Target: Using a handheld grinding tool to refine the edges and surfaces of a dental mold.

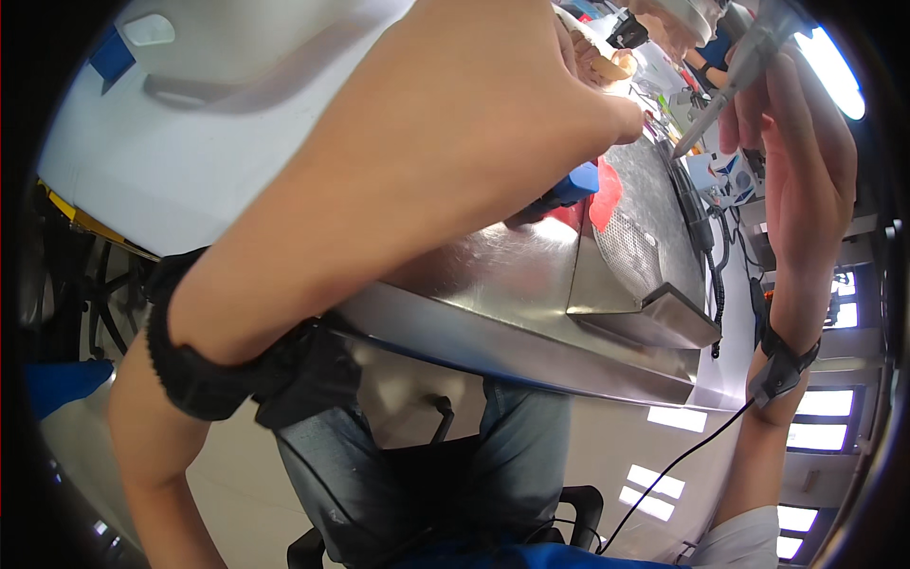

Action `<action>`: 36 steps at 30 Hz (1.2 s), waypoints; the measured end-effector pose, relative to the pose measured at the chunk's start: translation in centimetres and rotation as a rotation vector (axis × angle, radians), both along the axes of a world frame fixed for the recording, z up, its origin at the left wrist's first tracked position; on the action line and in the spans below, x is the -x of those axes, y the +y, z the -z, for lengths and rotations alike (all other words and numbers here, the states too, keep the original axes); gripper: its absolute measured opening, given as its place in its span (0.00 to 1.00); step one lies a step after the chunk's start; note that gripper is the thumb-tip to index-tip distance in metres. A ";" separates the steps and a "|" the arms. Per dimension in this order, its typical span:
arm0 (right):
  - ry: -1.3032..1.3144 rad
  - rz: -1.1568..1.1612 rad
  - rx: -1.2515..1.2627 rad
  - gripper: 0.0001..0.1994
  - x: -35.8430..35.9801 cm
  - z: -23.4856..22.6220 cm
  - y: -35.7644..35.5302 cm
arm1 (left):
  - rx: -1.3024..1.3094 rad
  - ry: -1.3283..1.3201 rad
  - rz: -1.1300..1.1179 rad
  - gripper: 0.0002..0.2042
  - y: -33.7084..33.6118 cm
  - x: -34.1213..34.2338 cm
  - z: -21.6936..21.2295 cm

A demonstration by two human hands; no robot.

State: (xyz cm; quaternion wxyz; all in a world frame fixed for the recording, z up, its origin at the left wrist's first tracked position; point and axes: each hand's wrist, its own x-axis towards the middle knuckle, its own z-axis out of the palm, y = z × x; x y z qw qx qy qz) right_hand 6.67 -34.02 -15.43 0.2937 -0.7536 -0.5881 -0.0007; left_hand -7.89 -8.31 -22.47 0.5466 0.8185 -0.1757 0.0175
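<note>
My left hand (445, 133) fills the middle of the view, back up, its fingers curled down over a blue object (576, 184) with a dark end that lies on a stainless steel surface (493, 275). A red piece (607, 194) sits just right of it, beside a fine metal mesh (630, 248). My right hand (806, 161) is raised at the upper right and grips a grey tapered tool (735, 71), whose tip points down-left toward the steel surface near my left fingertips. Both wrists wear black straps; a thin cable runs from the right one (782, 370).
A white housing (218, 123) with blue tape stands at the left behind my left arm. A black coiled cable (713, 280) runs along the steel unit's right side. A cluttered bench and another person's blue sleeve (713, 47) lie beyond. My legs and a black chair (427, 484) are below.
</note>
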 end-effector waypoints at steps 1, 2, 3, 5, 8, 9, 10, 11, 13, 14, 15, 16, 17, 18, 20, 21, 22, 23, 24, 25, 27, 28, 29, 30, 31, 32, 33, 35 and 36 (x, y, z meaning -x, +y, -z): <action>-0.074 0.061 -0.005 0.17 -0.2 -0.3 -0.1 | -0.005 -0.001 0.017 0.16 -1.0 -1.1 0.6; -0.058 0.041 -0.035 0.17 -0.1 -0.2 0.8 | -0.137 -0.087 -0.231 0.15 -2.2 -1.6 1.5; -0.037 0.025 -0.088 0.17 0.1 0.1 1.6 | -0.276 -0.179 -0.474 0.15 -3.5 -2.2 2.8; -0.027 0.047 -0.158 0.17 0.4 0.4 2.2 | -0.296 -0.343 -0.685 0.14 -4.8 -3.1 4.5; -0.018 0.088 -0.265 0.20 1.1 0.8 3.4 | -0.415 -0.236 -0.732 0.15 -6.0 -3.2 4.1; 0.041 0.254 -0.249 0.20 2.8 0.6 3.9 | -0.404 -0.219 -0.737 0.12 -6.5 -3.0 4.3; 0.044 0.253 -0.261 0.20 2.7 0.7 3.8 | -0.417 -0.222 -0.738 0.12 -6.8 -3.2 4.6; 0.079 0.233 -0.261 0.19 2.5 0.7 3.7 | -0.408 -0.257 -0.746 0.12 -7.2 -3.3 4.6; 0.112 0.213 -0.263 0.19 2.4 0.6 3.6 | -0.297 -0.290 -0.707 0.10 -7.3 -3.6 4.7; 0.128 0.189 -0.269 0.18 2.4 0.7 3.6 | -0.304 -0.291 -0.709 0.10 -7.1 -3.7 4.5; 0.144 0.165 -0.274 0.18 2.4 0.9 3.6 | -0.189 -0.301 -0.615 0.10 -6.7 -3.8 4.4; 0.147 0.162 -0.278 0.18 2.1 1.0 3.6 | -0.074 -0.310 -0.520 0.09 -6.4 -4.0 4.2; 0.129 0.103 -0.275 0.18 1.8 0.8 3.6 | -0.082 -0.311 -0.523 0.09 -6.0 -4.0 3.5; 0.107 0.055 -0.263 0.18 1.7 0.7 3.4 | 0.072 -0.251 -0.410 0.11 -5.7 -4.2 2.7; 0.070 0.147 -0.282 0.18 2.7 0.4 3.9 | 0.274 -0.098 -0.249 0.13 -4.5 -4.4 0.8; 0.031 0.240 -0.297 0.18 2.9 0.3 4.1 | 0.342 0.071 -0.325 0.13 -4.2 -4.0 -1.1; 0.035 0.242 -0.294 0.18 2.4 0.3 4.1 | 0.408 0.241 -0.400 0.14 -4.0 -3.7 -2.4; 0.132 0.211 -0.316 0.18 1.8 0.2 4.1 | 0.556 0.263 -0.283 0.11 -2.1 -3.4 -2.1; 0.230 0.181 -0.337 0.18 1.2 0.1 4.0 | 0.557 0.266 -0.285 0.11 -1.8 -3.5 -1.8; 0.109 0.081 -0.335 0.18 0.9 0.5 3.9 | 0.580 0.290 -0.387 0.11 -1.7 -3.6 -1.1; 0.106 0.104 -0.346 0.18 1.6 0.8 4.6 | 0.716 0.372 -0.433 0.11 -0.5 -4.1 0.5; 0.097 0.135 -0.358 0.19 2.1 0.8 4.9 | 0.721 0.370 -0.443 0.11 0.0 -4.0 1.2; 0.090 0.148 -0.341 0.19 1.7 0.9 4.0 | 0.778 0.392 -0.369 0.12 -0.4 -4.5 1.8; 0.146 0.097 -0.239 0.17 1.1 0.9 2.7 | 0.827 0.413 -0.315 0.12 -0.7 -4.3 1.9; 0.201 0.045 -0.136 0.16 0.8 1.1 2.0 | 0.834 0.419 -0.319 0.12 -0.9 -4.4 1.6; 0.200 0.054 -0.127 0.16 1.1 1.7 1.4 | 0.806 0.517 -0.374 0.13 -1.7 -4.7 0.4; 0.097 0.082 -0.120 0.14 1.9 2.8 1.2 | 0.774 0.613 -0.439 0.14 -1.9 -4.6 -0.1; 0.007 0.138 -0.069 0.12 2.9 4.6 0.8 | 0.801 0.559 -0.404 0.15 -2.0 -4.1 0.5; 0.020 0.167 -0.024 0.11 3.3 5.2 0.7 | 0.821 0.502 -0.369 0.16 -2.0 -4.0 1.0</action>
